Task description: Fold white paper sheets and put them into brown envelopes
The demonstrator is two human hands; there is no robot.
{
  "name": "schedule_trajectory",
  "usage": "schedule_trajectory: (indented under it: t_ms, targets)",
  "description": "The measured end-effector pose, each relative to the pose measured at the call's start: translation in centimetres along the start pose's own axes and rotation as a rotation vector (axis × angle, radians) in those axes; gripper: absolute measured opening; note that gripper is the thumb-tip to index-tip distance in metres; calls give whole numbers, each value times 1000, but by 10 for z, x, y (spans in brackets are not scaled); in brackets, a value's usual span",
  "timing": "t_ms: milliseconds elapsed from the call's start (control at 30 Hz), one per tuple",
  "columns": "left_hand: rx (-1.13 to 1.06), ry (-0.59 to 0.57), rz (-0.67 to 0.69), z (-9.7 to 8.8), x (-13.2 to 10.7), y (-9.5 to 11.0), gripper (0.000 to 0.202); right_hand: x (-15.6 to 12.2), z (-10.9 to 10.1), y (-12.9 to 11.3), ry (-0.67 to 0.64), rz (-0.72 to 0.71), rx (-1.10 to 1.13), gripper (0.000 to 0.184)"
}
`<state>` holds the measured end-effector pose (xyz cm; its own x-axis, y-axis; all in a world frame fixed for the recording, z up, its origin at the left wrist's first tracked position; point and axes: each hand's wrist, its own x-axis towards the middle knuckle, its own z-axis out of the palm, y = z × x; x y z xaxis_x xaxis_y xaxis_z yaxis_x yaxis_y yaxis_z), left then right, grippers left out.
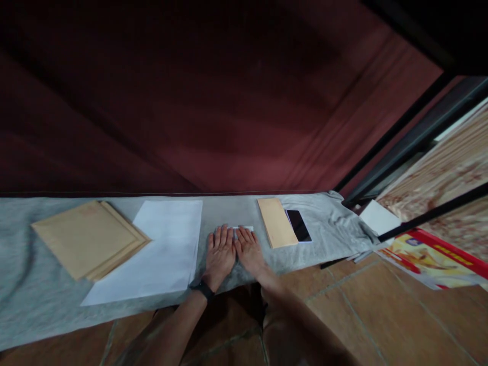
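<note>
Side by side, both hands lie flat on a white piece of paper (244,228), pressing it against the cloth-covered surface. Most of the paper is hidden beneath them; a strip shows past the fingertips. My left hand (221,254), with a dark band on the wrist, has its fingers stretched out. My right hand (249,250) is also flat, its thumb close to the left one. To the left lie white sheets (168,254), with a stack of brown envelopes (91,236) partly over them. Right of my hands is a tan envelope (277,223) beside a dark-screened phone (299,225).
Grey cloth (328,223) covers the narrow surface. A dark red curtain (229,117) hangs behind it. At the right stand a black metal frame (396,127), a white box-like object (379,217) and a red and yellow printed package (434,256) above the tiled floor (354,310).
</note>
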<state>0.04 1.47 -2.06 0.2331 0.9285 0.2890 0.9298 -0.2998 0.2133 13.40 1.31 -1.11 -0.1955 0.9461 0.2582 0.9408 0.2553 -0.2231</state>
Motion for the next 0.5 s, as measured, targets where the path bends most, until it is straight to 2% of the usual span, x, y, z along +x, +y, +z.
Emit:
schedule_trajectory:
  t_ms: [133,300,500]
  targets:
    - [23,12,10,1,-2,-5,57,1,4,5,-14,-9,-5,48]
    - [50,27,-42,-7,-6,-10,59,-8,-1,26,0,79,-30,51]
    - [65,-93,-71,-30,9,-17,52,-2,-10,39,-16,79,13,48]
